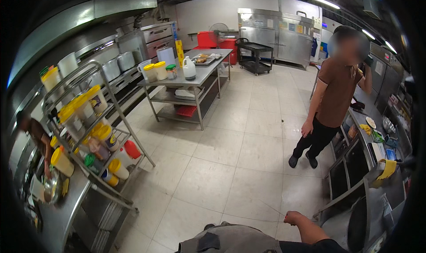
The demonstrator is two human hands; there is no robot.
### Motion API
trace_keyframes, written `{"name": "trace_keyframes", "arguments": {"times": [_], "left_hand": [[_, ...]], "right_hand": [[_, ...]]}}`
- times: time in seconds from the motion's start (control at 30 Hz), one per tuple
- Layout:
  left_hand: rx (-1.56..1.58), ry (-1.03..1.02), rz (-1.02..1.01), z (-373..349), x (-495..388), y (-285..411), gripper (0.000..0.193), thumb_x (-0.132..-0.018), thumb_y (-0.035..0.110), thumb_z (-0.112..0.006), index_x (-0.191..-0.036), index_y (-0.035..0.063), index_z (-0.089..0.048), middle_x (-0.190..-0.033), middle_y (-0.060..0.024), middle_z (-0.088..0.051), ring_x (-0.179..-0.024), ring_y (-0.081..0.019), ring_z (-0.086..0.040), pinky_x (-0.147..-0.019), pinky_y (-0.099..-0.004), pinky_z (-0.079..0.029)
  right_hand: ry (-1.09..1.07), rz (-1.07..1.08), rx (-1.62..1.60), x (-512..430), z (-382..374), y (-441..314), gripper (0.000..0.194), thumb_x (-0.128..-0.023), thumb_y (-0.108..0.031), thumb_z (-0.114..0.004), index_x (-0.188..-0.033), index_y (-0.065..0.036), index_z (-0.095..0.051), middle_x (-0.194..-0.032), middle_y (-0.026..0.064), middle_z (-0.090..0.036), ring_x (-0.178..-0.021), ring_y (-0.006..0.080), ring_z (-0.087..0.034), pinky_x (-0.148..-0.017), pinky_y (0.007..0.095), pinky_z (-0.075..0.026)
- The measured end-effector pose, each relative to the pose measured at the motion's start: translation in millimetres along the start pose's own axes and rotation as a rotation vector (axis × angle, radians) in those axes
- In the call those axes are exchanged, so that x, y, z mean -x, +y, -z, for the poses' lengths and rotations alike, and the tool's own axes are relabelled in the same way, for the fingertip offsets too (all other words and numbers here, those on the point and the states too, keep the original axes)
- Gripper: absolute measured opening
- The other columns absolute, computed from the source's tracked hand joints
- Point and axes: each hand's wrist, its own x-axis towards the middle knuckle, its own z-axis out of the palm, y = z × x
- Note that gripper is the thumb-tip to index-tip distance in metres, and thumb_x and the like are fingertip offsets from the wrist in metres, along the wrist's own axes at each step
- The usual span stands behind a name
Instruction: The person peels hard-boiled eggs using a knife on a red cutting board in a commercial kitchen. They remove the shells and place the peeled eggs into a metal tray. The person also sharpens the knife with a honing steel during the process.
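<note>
My right hand [292, 218] is low in the view, right of my grey-brown apron [233, 238]. Its fingers are closed round one end of what looks like a thin stick [271, 207], pointing up and left over the floor. A small red spot shows at the fingers; what it is I cannot tell. My left hand is out of view. Pale floor tiles [206, 183] lie before me. Farther off stands a steel table [213, 65] bearing a white jug [189, 68], tubs with yellow lids [160, 70] and a tray with food [203, 60].
A wheeled steel rack [124, 130] with yellow-lidded tubs stands left, beside a counter [63, 216] where a co-worker's hand reaches to a metal bowl [53, 188]. Another person [336, 90] stands right, near a counter [361, 120]. A black cart [255, 50] is at the back.
</note>
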Motion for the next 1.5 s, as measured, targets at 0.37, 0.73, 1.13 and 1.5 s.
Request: {"name": "trace_keyframes", "arguments": {"times": [0.37,0.73,1.13,1.5], "left_hand": [[-0.026,0.586,-0.582,510.3,-166.3,362.0,0.048,-0.089,0.045,-0.067,-0.121,0.0089,-0.068,-0.12,-0.0182,-0.07,-0.114,-0.0349,-0.065,-0.096,-0.0441,-0.053],[-0.146,0.269,-0.775,590.7,-236.3,573.7,0.042,-0.089,0.045,-0.068,-0.115,0.012,-0.072,-0.109,-0.0155,-0.073,-0.103,-0.0336,-0.069,-0.092,-0.0417,-0.054],[-0.357,0.021,-0.244,769.1,-383.8,658.0,0.04,-0.089,0.047,-0.064,-0.101,0.0097,-0.075,-0.103,-0.012,-0.075,-0.102,-0.0331,-0.069,-0.092,-0.0452,-0.053],[-0.368,0.458,-1.089,1107.6,-350.6,1280.1,0.037,-0.087,0.033,-0.068,-0.112,0.0064,-0.072,-0.11,-0.0174,-0.072,-0.106,-0.0361,-0.067,-0.091,-0.0437,-0.054]], "right_hand": [[-0.336,-0.349,-0.219,-69.6,-7.2,-9.9,0.037,-0.084,-0.033,-0.074,-0.097,0.001,-0.074,-0.085,0.0145,-0.073,-0.073,0.0259,-0.069,-0.066,0.0415,-0.057],[-0.431,-0.266,-0.206,-280.0,219.5,-14.9,0.041,-0.087,-0.039,-0.07,-0.092,0.002,-0.073,-0.08,0.0151,-0.072,-0.065,0.0264,-0.067,-0.063,0.0418,-0.056],[0.125,-0.096,-0.353,-454.8,540.9,-110.4,0.03,-0.087,-0.026,-0.06,-0.077,0.002,-0.07,-0.071,0.0152,-0.072,-0.06,0.0309,-0.07,-0.06,0.042,-0.056],[0.032,-0.432,-0.791,-541.7,571.6,-97.0,0.036,-0.086,-0.034,-0.072,-0.104,-0.003,-0.067,-0.071,0.0129,-0.069,-0.064,0.0248,-0.07,-0.062,0.0394,-0.055]]}}
